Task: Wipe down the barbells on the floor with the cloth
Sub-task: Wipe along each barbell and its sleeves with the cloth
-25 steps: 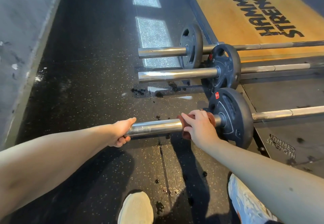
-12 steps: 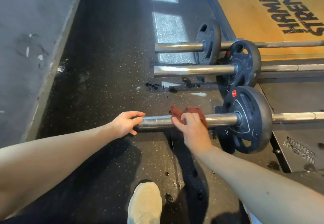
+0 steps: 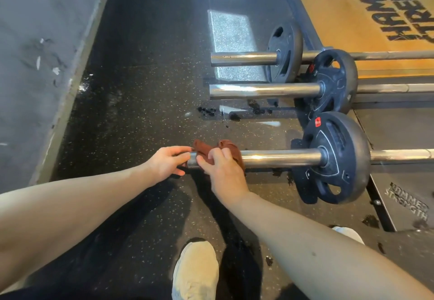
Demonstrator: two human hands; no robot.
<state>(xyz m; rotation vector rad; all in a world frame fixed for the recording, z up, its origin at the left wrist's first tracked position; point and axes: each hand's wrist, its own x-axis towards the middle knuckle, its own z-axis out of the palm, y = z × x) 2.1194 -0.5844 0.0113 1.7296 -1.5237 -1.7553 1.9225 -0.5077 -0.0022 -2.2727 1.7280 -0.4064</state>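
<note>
Finishing nearest barbell [image 3: 281, 157] sleeve: your right hand [image 3: 225, 175] clamps cloth [image 3: 203, 148] round it, left hand [image 3: 164, 163] pinches its tip; middle barbell [image 3: 265, 90] likely next

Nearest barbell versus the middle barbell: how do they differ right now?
The nearest barbell has the reddish cloth wrapped round its sleeve under the right hand; the middle barbell has a bare sleeve. The left hand holds the nearest barbell's end; no hand touches the middle barbell. Both are chrome, plate-loaded and lie parallel on the floor.
</note>
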